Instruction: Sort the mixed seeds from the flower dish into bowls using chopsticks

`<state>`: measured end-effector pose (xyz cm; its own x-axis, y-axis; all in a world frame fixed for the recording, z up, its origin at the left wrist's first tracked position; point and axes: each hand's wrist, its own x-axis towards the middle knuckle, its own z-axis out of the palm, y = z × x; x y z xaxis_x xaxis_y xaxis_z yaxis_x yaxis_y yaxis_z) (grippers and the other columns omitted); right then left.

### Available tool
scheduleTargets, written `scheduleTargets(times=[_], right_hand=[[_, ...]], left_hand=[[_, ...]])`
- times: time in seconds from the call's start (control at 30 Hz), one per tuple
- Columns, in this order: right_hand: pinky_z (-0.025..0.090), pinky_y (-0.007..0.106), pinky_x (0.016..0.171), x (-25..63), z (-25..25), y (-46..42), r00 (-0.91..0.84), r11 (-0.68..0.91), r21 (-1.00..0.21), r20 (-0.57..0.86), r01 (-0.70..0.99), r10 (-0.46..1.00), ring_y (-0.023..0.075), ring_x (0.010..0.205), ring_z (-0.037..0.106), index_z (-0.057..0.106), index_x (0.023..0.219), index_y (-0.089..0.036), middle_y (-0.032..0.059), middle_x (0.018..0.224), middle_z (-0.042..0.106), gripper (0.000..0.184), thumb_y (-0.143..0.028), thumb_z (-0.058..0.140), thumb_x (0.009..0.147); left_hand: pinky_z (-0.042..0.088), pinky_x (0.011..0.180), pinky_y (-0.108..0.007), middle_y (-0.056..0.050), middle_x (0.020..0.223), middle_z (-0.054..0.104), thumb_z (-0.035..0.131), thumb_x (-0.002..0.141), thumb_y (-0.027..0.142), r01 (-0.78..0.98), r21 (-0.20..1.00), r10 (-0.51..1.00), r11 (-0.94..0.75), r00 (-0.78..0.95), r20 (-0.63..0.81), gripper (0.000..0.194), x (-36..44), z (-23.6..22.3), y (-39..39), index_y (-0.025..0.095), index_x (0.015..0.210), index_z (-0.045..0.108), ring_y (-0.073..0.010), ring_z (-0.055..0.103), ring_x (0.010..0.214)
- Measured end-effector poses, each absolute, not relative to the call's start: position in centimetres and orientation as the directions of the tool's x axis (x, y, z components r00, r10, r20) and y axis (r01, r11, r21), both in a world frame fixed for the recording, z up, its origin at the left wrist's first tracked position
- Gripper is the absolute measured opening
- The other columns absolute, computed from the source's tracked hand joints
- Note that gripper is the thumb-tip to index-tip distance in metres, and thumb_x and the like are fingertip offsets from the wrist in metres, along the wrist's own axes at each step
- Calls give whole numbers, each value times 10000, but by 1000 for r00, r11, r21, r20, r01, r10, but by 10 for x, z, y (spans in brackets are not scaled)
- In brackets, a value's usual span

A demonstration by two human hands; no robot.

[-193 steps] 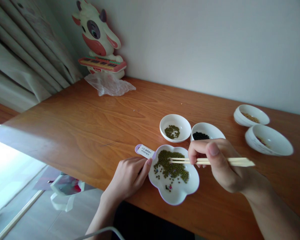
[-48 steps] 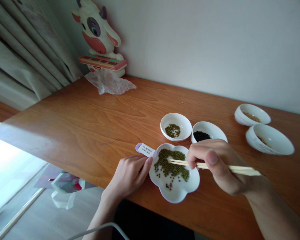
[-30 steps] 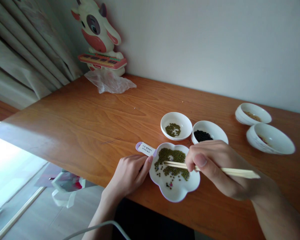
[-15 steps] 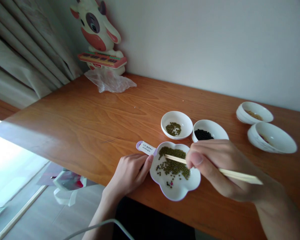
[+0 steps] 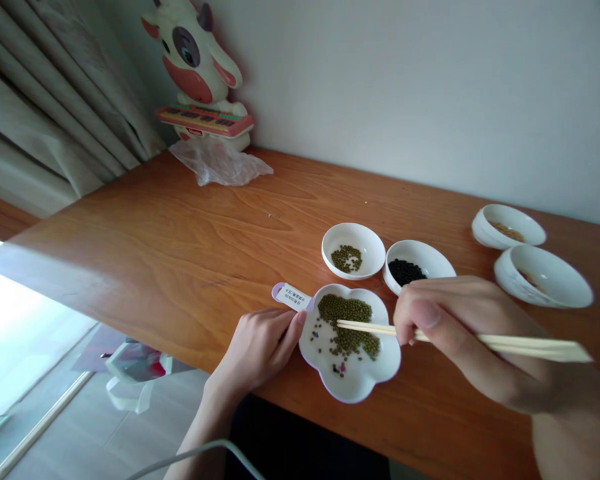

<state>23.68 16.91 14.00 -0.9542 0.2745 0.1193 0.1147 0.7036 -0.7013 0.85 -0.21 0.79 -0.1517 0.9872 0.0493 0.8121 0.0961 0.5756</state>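
A white flower-shaped dish (image 5: 360, 383) with a heap of green beans (image 5: 347, 320) and a few odd-coloured ones lies near the table's front edge. My right hand (image 5: 473, 337) is closed on a pair of wooden chopsticks (image 5: 367, 327), whose tips hover over the green beans. Resting on the table, my left hand (image 5: 257, 347) touches the dish's left rim with its fingertips, fingers loosely curled and holding nothing. A small labelled tag (image 5: 291, 297) lies just above that hand.
Behind the dish stand a small bowl of green beans (image 5: 353, 249) and a bowl of black beans (image 5: 417, 264). Two more white bowls (image 5: 543, 277) sit at the right. A cow toy (image 5: 197, 73) and a crumpled plastic bag (image 5: 220, 163) stand at the back left. The table's front edge (image 5: 180, 343) is close to my hands.
My right hand has drawn back to the right with the chopsticks, and their tips moved from the left of the bean heap to its middle. The left hand has stayed put.
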Motion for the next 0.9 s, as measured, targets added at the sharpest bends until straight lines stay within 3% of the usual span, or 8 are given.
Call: scheduleTargets(times=[0.13, 0.27, 0.4, 0.53, 0.73, 0.9], right_hand=[[413, 315, 630, 243, 143, 169, -969, 614, -779, 41, 122, 245, 139, 634, 560, 593, 814, -218, -8, 708, 609, 379, -341, 379, 1102], [424, 319, 665, 240, 140, 166, -985, 665, -734, -33, 139, 170, 142, 655, 580, 605, 812, -210, -5, 722, 633, 342, -305, 429, 1090], [376, 329, 631, 244, 141, 172, -960, 744, -645, 57, 174, 274, 141, 633, 544, 576, 803, -211, -12, 702, 602, 329, -294, 433, 1087], [374, 325, 612, 248, 144, 173, -948, 690, -707, 89, 155, 304, 142, 629, 540, 579, 819, -215, -12, 700, 590, 348, -320, 395, 1096], [388, 310, 680, 233, 147, 163, -988, 705, -693, -95, 152, 120, 122, 659, 548, 577, 805, -198, -18, 711, 588, 366, -317, 392, 1098], [362, 318, 664, 233, 149, 155, -973, 725, -649, -140, 230, 183, 125, 645, 537, 565, 803, -199, -18, 702, 584, 378, -320, 374, 1105]], left_hand=[[375, 656, -267, -20, 702, 606, 345, 1115, 355, 813, 577, 988, 82, -143, 60, 455, 9, 8, -2, 190, 723, 505, -127, 546, 628], [400, 685, -261, -27, 720, 622, 338, 1116, 361, 804, 588, 989, 88, -140, 43, 443, 9, 8, -2, 194, 739, 499, -138, 570, 655], [390, 672, -260, -25, 715, 621, 345, 1113, 363, 802, 590, 989, 94, -144, 38, 441, 9, 7, -2, 195, 736, 500, -137, 559, 640], [384, 673, -261, -21, 709, 616, 350, 1111, 357, 796, 599, 989, 94, -146, 38, 438, 8, 7, -1, 196, 731, 495, -135, 548, 635], [395, 695, -264, -23, 732, 624, 347, 1111, 373, 787, 607, 989, 108, -148, 16, 436, 8, 7, -1, 196, 747, 508, -140, 572, 659], [392, 701, -267, -21, 732, 617, 336, 1116, 380, 793, 598, 990, 116, -144, -1, 443, 8, 5, -1, 195, 747, 497, -137, 566, 660]])
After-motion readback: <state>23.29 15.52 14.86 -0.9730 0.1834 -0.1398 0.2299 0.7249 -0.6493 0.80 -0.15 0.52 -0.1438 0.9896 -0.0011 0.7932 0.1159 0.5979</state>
